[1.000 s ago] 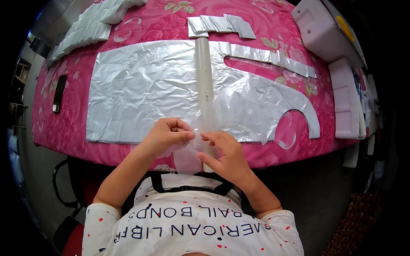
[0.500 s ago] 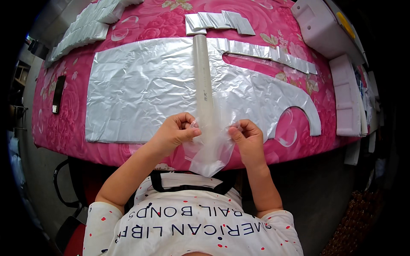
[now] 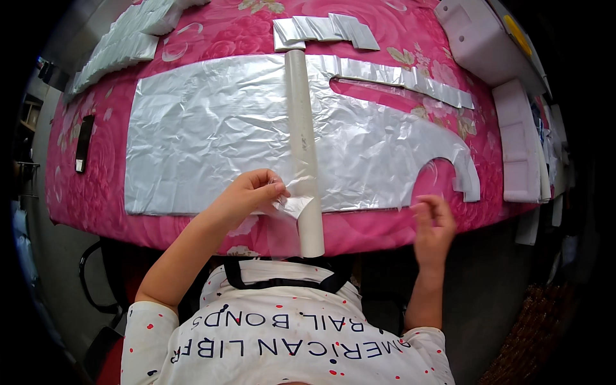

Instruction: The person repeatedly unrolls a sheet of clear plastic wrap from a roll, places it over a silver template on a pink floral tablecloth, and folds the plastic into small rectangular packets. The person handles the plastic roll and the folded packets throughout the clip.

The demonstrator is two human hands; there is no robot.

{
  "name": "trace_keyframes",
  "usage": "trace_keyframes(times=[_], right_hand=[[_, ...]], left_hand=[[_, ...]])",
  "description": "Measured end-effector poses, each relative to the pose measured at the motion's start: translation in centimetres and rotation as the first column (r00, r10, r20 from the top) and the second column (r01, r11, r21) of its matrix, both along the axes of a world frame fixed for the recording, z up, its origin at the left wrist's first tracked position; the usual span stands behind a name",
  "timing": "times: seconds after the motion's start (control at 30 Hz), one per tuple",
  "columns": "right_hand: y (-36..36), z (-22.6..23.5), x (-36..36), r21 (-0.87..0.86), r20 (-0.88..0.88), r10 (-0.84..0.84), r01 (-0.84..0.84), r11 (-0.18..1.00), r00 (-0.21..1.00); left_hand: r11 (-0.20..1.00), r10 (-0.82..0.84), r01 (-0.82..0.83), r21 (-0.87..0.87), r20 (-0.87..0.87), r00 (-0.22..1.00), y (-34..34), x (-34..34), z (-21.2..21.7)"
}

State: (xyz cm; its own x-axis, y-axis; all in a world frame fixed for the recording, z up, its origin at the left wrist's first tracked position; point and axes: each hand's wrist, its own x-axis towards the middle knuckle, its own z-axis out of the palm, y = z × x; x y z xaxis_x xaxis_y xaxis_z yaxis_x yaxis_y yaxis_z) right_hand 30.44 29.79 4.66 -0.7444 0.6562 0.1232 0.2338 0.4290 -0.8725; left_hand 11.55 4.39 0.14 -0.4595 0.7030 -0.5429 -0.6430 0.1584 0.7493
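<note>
My left hand (image 3: 255, 191) pinches a piece of thin clear plastic film (image 3: 283, 234), which hangs crumpled from its fingertips beside a grey pipe (image 3: 301, 138). The pipe lies front to back across a flat stack of silvery plastic sheets (image 3: 205, 128), its near end sticking out past the table edge. On the right, the sheets have a long slot and a rounded cut-out. My right hand (image 3: 434, 228) is raised over the near table edge, just below that cut-out. Its fingers are loosely bent and apart, with nothing visible in them.
Folded silvery pieces (image 3: 327, 32) lie beyond the pipe's far end, and a larger pile (image 3: 122, 54) sits at the far left. A dark narrow object (image 3: 83, 144) rests on the pink floral tablecloth (image 3: 67, 192). White foam boxes (image 3: 481, 45) stand at the right edge.
My right hand has let go of the clear film and moved right. The film has shifted left with my left hand, baring the pipe's near end.
</note>
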Motion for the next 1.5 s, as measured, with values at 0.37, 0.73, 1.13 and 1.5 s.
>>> trace_keyframes(times=[0.37, 0.73, 1.13, 1.5], right_hand=[[-9.1, -1.6, -4.2, -0.188, 0.628, 0.514, -0.527, 0.829, 0.584], [-9.8, -1.7, -2.7, -0.325, 0.609, 0.535, -0.432, 0.841, 0.585], [-8.4, -2.3, -2.1, -0.393, 0.609, 0.609, -0.473, 0.789, 0.509], [-1.5, -4.1, -17.9, -0.533, 0.283, 0.538, -0.336, 0.776, 0.794]], left_hand=[[0.894, -0.007, -0.191, -0.406, -0.439, 0.898, -15.0, -9.7, 0.0], [0.889, -0.280, -0.394, -0.235, -0.958, -0.061, -9.3, -6.9, 2.9], [0.910, -0.412, -0.101, -0.403, -0.906, -0.097, 4.5, -0.6, -3.6], [0.873, -0.485, -0.123, -0.471, -0.864, -0.134, 4.6, -0.5, -3.2]])
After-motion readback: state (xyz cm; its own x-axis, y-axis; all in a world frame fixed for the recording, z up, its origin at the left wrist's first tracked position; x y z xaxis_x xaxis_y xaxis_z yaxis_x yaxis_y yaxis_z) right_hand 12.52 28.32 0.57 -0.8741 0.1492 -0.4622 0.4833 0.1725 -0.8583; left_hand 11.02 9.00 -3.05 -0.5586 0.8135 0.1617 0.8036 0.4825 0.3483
